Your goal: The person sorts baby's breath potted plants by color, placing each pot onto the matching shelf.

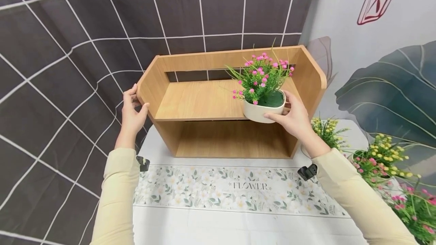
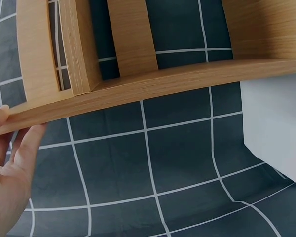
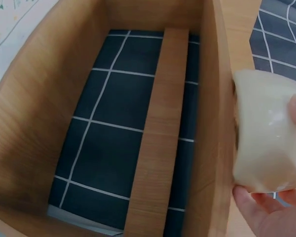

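Note:
A two-tier wooden shelf (image 1: 201,99) stands on the white table. My left hand (image 1: 132,114) grips the front edge of its left side panel, thumb on one face and fingers on the other; the left wrist view shows the same hold on the panel (image 2: 138,91). My right hand (image 1: 295,118) holds a cream oval flowerpot (image 1: 262,113) by its right end, thumb at the front. Pink flowers (image 1: 260,72) and green grass rise from it. The pot overlaps the front right of the upper board. In the right wrist view, the pot (image 3: 269,131) is close against the board's edge.
Potted yellow flowers (image 1: 383,150) and pink flowers (image 1: 413,203) stand at the table's right. A floral runner (image 1: 211,190) marked FLOWER lies in front of the shelf. Dark gridded cloth (image 1: 177,14) hangs behind and to the left.

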The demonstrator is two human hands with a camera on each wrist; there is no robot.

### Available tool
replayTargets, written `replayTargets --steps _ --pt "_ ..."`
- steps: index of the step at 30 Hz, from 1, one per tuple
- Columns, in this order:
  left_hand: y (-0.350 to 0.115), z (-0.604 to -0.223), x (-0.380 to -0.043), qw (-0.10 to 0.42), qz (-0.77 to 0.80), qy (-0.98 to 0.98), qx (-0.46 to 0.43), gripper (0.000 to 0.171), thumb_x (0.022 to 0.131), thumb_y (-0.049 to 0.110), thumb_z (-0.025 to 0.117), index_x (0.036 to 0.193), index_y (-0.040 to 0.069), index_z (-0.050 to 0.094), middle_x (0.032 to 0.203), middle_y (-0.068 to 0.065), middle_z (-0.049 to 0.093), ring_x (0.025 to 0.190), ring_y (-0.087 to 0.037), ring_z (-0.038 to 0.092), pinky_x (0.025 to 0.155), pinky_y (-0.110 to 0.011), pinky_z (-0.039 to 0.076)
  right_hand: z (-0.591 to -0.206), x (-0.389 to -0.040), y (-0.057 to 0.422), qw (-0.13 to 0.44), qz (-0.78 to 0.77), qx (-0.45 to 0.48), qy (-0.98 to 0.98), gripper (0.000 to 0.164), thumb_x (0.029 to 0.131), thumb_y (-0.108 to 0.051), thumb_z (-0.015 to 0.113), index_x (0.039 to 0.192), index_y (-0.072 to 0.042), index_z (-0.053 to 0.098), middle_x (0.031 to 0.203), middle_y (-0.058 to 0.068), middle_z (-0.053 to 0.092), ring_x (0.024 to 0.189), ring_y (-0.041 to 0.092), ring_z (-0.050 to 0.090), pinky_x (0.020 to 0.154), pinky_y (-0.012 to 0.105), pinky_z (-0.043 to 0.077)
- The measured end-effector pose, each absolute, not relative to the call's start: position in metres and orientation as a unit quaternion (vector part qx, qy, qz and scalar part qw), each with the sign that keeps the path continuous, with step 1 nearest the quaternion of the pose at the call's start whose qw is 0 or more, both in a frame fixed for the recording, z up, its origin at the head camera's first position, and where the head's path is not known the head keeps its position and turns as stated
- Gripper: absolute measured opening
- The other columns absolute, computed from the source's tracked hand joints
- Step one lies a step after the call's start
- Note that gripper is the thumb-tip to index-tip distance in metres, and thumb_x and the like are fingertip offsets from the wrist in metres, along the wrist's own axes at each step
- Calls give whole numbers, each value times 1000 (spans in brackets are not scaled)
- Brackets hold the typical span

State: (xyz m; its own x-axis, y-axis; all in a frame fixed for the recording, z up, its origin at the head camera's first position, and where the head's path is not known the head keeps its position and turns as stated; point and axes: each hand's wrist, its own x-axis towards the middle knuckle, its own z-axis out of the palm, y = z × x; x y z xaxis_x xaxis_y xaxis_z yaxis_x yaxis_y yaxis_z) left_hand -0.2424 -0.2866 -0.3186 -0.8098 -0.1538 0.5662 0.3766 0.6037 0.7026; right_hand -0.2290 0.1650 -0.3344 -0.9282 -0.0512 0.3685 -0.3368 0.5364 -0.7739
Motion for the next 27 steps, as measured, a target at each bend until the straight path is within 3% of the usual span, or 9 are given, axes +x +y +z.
replayTargets --steps 2,6,9,12,27 --pt "-287 -319 -242 308 -442 -840 -68 55 86 -11 53 136 -4 31 126 -28 48 106 -41 55 86 -17 38 -331 -230 164 136 470 116 -864 80 75 -23 81 141 -3 39 127 18 53 108 35 56 72 7 42" --pt "-288 -320 -241 316 -447 -834 -68 55 86 -12 53 136 -5 32 124 -28 49 103 -39 55 83 -12 37 -326 -234 162 109 467 114 -870 81 77 -23 80 142 -2 36 129 19 51 110 35 53 82 24 49" --pt "-286 -320 -242 314 -451 -833 -66 55 86 -12 52 136 -4 31 124 -28 49 103 -38 55 83 -12 37 -325 -237 162 96 475 115 -867 81 78 -20 79 143 0 34 131 21 49 112 37 52 89 44 49" --pt "-284 -320 -242 313 -452 -833 -64 55 86 -11 52 137 -3 31 125 -27 49 104 -39 55 84 -13 37 -325 -239 162 90 480 119 -864 81 78 -17 78 142 2 33 131 23 47 113 40 51 92 49 47" --pt "-283 -321 -242 320 -451 -831 -63 55 86 -10 52 136 -4 32 125 -27 50 104 -39 55 85 -14 37 -321 -251 157 59 451 108 -884 89 78 -23 78 144 6 25 132 29 44 118 42 50 94 50 45"
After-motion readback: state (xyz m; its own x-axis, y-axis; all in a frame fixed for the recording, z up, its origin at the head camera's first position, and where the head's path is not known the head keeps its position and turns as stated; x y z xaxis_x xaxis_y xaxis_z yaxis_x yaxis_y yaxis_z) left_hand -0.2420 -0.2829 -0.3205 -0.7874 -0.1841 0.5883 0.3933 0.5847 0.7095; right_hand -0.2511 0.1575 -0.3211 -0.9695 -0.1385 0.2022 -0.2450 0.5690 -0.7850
